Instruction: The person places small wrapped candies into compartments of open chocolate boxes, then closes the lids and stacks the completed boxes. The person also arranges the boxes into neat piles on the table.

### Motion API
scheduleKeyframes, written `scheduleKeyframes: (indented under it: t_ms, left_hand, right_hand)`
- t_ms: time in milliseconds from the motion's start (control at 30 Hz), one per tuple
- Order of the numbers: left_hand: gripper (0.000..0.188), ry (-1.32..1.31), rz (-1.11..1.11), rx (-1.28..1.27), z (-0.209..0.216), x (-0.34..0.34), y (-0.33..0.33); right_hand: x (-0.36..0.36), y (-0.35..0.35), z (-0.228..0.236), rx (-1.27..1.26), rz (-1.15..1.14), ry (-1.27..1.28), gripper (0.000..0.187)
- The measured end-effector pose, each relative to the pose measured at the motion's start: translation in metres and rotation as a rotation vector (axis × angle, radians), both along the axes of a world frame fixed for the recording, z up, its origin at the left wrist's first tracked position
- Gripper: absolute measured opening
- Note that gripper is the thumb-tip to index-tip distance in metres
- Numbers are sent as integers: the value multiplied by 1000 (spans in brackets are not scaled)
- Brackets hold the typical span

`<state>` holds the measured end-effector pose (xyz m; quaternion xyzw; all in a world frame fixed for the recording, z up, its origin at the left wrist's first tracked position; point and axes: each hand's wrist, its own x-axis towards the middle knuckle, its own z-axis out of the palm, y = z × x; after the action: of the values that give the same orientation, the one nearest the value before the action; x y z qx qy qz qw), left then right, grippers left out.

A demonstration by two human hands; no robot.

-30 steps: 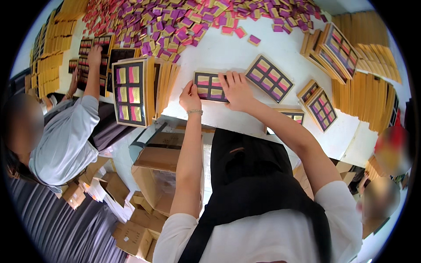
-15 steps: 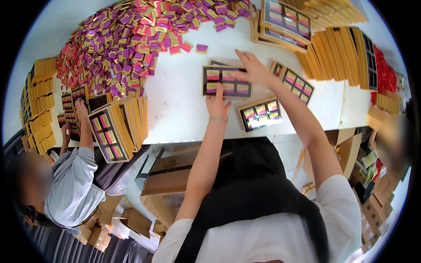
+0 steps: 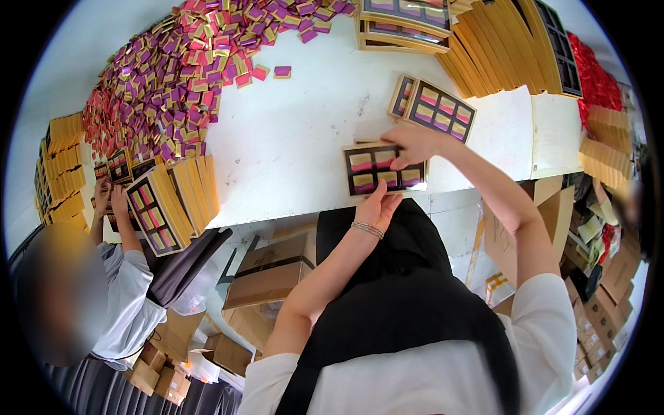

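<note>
A flat box with a clear lid (image 3: 361,181) lies near the table's front edge, its dark compartments filled with gold-and-pink and gold-and-purple wrapped pieces. My left hand (image 3: 375,209) grips its front edge, the fingertips on the lid. From the far right side my right hand (image 3: 415,143) reaches over its back edge, fingers curled onto the lid and partly hiding it. A thin edge of something shows behind this box; most of it is covered. Just beyond my right hand lie another filled box (image 3: 441,111) and a partly hidden box (image 3: 401,95).
Loose wrapped pieces (image 3: 183,83) form a big heap at the far left of the white table (image 3: 290,138). Filled boxes (image 3: 404,31) and a long row of boxes (image 3: 498,52) stand far right. At left, a co-worker's hands (image 3: 111,197) work beside leaning boxes (image 3: 162,211).
My hands have come nearer the table's front edge and slightly right, and both now hold the box. The separate box near that edge no longer shows apart. My view has shifted.
</note>
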<state>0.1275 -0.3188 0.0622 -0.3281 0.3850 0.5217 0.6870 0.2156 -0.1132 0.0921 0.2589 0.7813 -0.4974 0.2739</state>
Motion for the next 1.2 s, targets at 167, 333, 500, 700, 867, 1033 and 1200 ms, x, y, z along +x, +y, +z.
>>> scheduleKeyframes:
  t_ms: [167,333,500,700,867,1033,1200]
  left_hand:
    - [32,-87,38,66,-25,12,-13]
    - [38,-26,-25,303,43,-4,1]
    - [34,140,-226,436,85,21,76]
    - [89,279,-319,370,24,72,135]
    - [110,314,-284,507,-21,79,111]
    - [105,360,-173,594,-67,76,122]
    - [103,382,-69,766,14,42,96]
  right_hand:
    - [-2,-18,0,182,77,-56,71]
    - [28,-31,48,322,-75,-1,79]
    - [73,33,103,289,-450,101,77]
    - [113,105,41,-329,-907,106,83]
    - [104,105,21,-357,-1018,-129,96]
    - [92,89,11,-700,-965,108,90]
    - [73,45,40,-725,-1060,227,83]
